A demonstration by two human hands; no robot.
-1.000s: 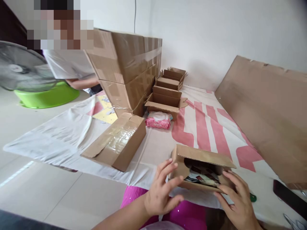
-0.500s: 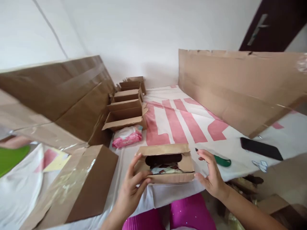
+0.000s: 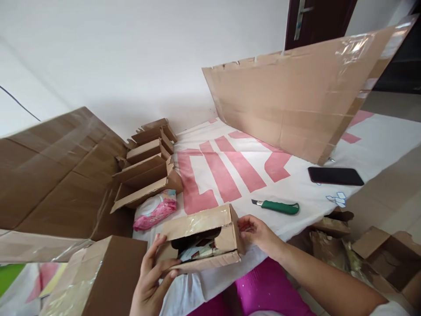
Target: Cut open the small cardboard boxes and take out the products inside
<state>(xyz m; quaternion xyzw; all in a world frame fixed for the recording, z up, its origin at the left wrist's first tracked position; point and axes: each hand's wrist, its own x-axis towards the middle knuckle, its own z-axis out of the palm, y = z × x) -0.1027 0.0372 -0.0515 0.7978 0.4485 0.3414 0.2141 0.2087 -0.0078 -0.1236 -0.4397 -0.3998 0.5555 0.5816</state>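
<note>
A small cardboard box (image 3: 197,226) lies at the near edge of the cloth-covered table, its top partly open between bent flaps. Inside it are printed, light-coloured items (image 3: 199,250) that I cannot make out fully. My left hand (image 3: 154,272) grips the box's left end, with the thumb and fingers at the front flap. At the right end, my right hand (image 3: 258,235) has its fingers bent against the side; the fingertips are partly hidden. A green utility knife (image 3: 279,207) with its blade out lies beyond my right hand.
Several open cardboard boxes (image 3: 144,182) stand in a row at the left, beside a pink-and-white packet (image 3: 155,210). Large cardboard panels (image 3: 279,101) flank the table. A black phone (image 3: 335,175) lies at the right; cardboard pieces (image 3: 388,254) are on the floor.
My right hand has closed in from beside the box onto its right end. The box is turned slightly, its right end farther away. The view has swung to the right.
</note>
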